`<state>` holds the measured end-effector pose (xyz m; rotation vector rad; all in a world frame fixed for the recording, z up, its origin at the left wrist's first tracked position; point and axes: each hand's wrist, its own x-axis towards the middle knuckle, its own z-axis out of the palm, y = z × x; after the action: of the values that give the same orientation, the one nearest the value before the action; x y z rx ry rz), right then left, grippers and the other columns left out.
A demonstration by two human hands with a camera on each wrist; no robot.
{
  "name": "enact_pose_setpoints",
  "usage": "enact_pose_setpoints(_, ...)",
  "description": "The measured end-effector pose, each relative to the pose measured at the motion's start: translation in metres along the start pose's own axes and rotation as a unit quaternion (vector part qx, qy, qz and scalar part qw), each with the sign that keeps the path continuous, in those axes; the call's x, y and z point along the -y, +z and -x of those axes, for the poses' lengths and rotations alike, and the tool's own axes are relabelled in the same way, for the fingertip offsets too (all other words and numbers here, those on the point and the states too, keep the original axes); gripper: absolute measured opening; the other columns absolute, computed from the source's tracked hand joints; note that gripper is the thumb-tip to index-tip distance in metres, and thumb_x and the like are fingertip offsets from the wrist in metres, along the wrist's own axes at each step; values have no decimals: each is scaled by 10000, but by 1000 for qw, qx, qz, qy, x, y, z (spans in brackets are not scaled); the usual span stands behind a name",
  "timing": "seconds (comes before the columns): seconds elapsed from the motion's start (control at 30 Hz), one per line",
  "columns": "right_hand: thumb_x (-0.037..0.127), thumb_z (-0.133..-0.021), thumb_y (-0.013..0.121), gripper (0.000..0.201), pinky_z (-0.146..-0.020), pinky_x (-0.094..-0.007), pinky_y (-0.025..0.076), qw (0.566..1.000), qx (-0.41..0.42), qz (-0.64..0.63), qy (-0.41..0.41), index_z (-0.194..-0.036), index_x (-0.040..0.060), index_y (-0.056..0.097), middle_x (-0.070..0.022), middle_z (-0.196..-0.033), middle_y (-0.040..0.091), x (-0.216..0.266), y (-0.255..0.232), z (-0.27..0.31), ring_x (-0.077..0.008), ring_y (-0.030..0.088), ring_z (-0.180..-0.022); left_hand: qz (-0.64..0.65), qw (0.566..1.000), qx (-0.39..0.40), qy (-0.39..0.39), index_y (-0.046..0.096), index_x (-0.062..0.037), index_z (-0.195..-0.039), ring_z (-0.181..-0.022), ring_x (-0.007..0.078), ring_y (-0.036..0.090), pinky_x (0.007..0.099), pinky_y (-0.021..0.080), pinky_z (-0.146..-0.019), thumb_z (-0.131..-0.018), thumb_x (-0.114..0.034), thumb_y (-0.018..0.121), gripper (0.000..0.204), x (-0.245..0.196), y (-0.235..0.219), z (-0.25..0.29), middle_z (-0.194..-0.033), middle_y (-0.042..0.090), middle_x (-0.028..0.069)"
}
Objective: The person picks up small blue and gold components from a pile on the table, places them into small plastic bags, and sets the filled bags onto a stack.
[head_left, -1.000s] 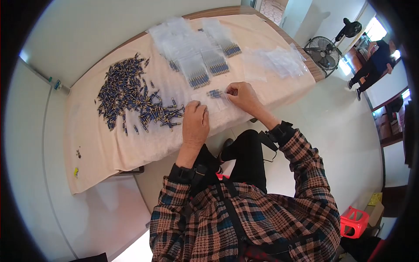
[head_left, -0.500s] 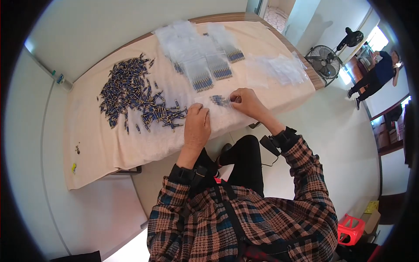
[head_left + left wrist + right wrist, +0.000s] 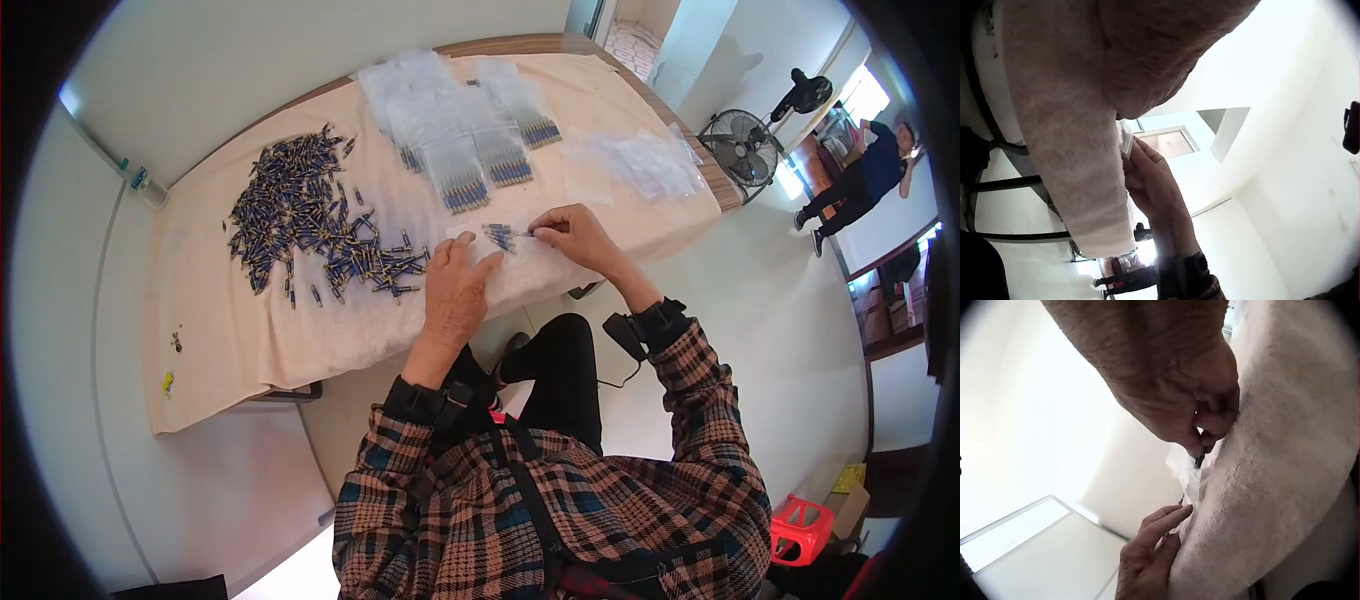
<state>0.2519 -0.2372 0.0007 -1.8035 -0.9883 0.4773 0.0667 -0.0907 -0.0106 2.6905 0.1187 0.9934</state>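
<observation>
On the cloth-covered table, a clear plastic bag [image 3: 470, 234] lies flat with several small blue pieces with brass-coloured ends [image 3: 498, 237] in or on it. My left hand [image 3: 456, 290] rests at the bag's left side, its thumb spread from the fingers and pointing toward the pieces. To the right of them, my right hand [image 3: 582, 242] pinches a small dark piece [image 3: 1199, 462] between thumb and fingertips, close over the bag. A large loose pile of the same blue pieces [image 3: 285, 195] spreads out to the left of my left hand.
Filled clear bags [image 3: 465, 185] with rows of blue pieces lie beyond my hands. Flat plastic bags [image 3: 650, 165] are stacked at the right. Small bits [image 3: 177, 340] and a yellow scrap [image 3: 168, 384] lie near the left edge. A fan [image 3: 742, 145] and a person [image 3: 865, 170] stand beyond the table.
My right hand has moved slightly right and back from the pieces, and a small dark piece now shows at its fingertips. My left thumb has spread away from the fingers.
</observation>
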Motion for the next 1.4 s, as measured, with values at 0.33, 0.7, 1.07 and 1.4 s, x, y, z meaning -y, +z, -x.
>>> enact_pose_setpoints(0.33,45,-780,664,178,-679,-254,522,998,-64,17,-15,-935,-41,686,-107,-797,699,3,18,-10,-120,640,-711,-53,996,64,-11,650,-183,-1102,-976,269,479,434,344,-850,-764,-91,581,357,-9,0,-6,-1058,542,80)
enact_pose_setpoints(0.7,23,-815,636,224,-697,-222,516,990,-130,-14,-57,-1026,-44,666,-81,-863,700,-8,31,-11,-95,651,-784,-80,994,71,2,631,-193,-1138,-949,247,487,420,347,-785,-747,-81,582,410,-6,-1,-5,-1032,549,45)
enact_pose_setpoints(1.07,40,-855,604,204,-650,-219,502,985,-154,-10,-83,-1038,-26,665,-70,-883,696,62,40,-9,-97,652,-774,-69,994,69,-55,622,-130,-1135,-961,279,479,467,354,-842,-757,-125,587,380,-16,-2,-11,-1012,539,100)
enact_pose_setpoints(1.4,209,-761,716,283,-659,-337,516,967,69,168,-181,-966,17,681,-154,-800,675,93,116,-45,-265,654,-702,18,1000,-16,21,626,-29,-1026,-991,304,503,456,376,-867,-749,-118,598,293,-29,-24,53,-1034,557,150)
